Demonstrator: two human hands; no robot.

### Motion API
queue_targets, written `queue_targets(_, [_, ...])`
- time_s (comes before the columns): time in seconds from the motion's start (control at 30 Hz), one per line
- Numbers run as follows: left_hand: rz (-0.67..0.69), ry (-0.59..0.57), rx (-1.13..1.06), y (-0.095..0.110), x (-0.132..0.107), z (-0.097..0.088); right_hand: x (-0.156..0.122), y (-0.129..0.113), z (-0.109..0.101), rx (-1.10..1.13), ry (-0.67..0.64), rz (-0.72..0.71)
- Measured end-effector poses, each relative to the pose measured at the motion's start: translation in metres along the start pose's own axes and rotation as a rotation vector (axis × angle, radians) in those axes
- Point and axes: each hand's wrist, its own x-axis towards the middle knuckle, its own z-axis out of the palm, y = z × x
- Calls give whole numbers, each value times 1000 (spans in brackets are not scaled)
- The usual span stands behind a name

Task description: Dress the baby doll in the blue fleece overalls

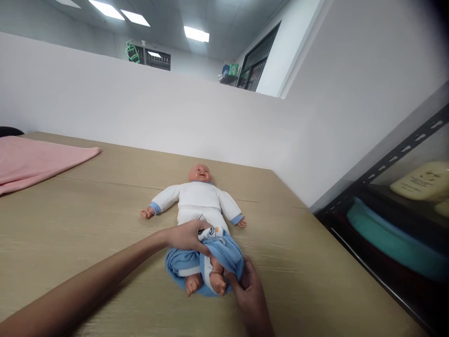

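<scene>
Fingers of the left hand (185, 235) and the right hand (250, 292) grip the blue garment (224, 250), around legs of the doll (199, 194). It lies on the desk (105, 224), head toward twelve o'clock. At three o'clock, the rack (380, 167) holds a teal basin (393, 238).

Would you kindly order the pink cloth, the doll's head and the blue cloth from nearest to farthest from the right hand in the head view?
1. Blue cloth: touching the right hand, to its left.
2. Doll's head: farther up the table.
3. Pink cloth: at the far left.
</scene>
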Motion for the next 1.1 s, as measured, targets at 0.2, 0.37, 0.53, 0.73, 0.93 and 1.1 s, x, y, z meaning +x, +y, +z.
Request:
queue_targets(0.2, [-66, -43, -23, 4, -4, -7, 6, 8, -9, 22, -155, -44])
queue_targets(0.37, [-42, -90, -79, 1, -6, -10, 6, 12, -3, 63, -120, -117])
queue_targets(0.53, [7, -117, -151, 2, -4, -6, 8, -3, -5, -158, -54, -109])
queue_targets(0.73, [-70, -132, -98, 10, -5, -7, 28, -28, -19, -323, -200, -196])
queue_targets(0.93, [-108, -231, -36, 12, -7, -9, 52, -60, -39, -378, -588, -186])
queue_targets(1.1, [-33, -313, -174, 10, -4, -10, 88, -75, -50, -378, -744, -165])
